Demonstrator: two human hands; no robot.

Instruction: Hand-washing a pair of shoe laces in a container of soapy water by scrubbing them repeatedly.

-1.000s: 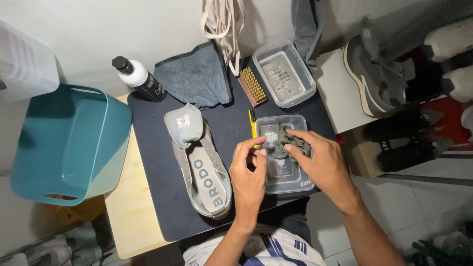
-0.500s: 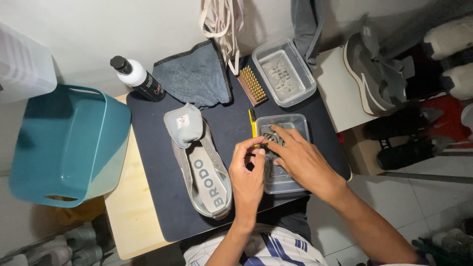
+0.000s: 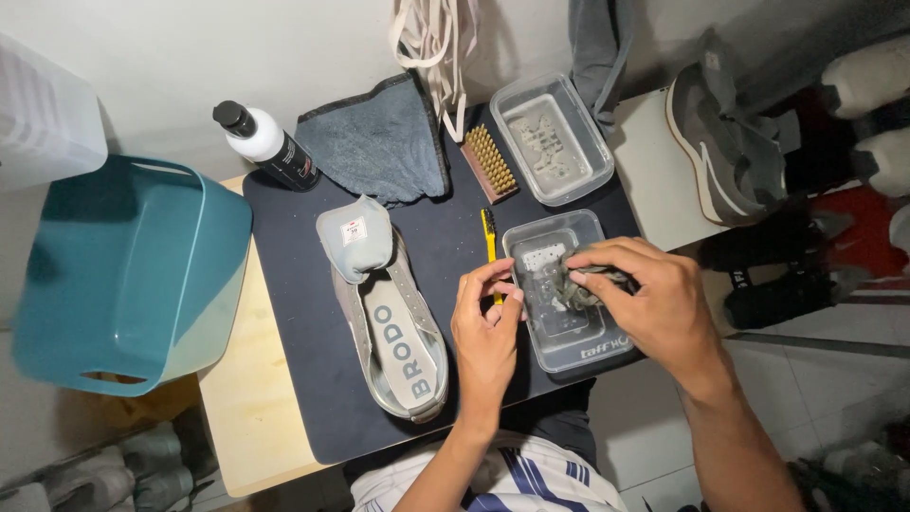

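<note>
While right hand (image 3: 654,308) bunches grey cloth (image 3: 583,284) over clear tub (image 3: 569,327), left hand (image 3: 488,327) pinches yellow brush (image 3: 489,232); wetting step; next needs steady wringing.

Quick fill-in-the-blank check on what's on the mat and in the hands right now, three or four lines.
1. The right hand grips a dark wet cloth over a clear plastic ____.
2. The left hand pinches the handle of a ____ toothbrush.
3. The grey shoe lies on its side, sole toward the ____ basket.
4. The brush beside the grey towel has ____ bristles.

Missing words: container; yellow; teal; golden
</note>
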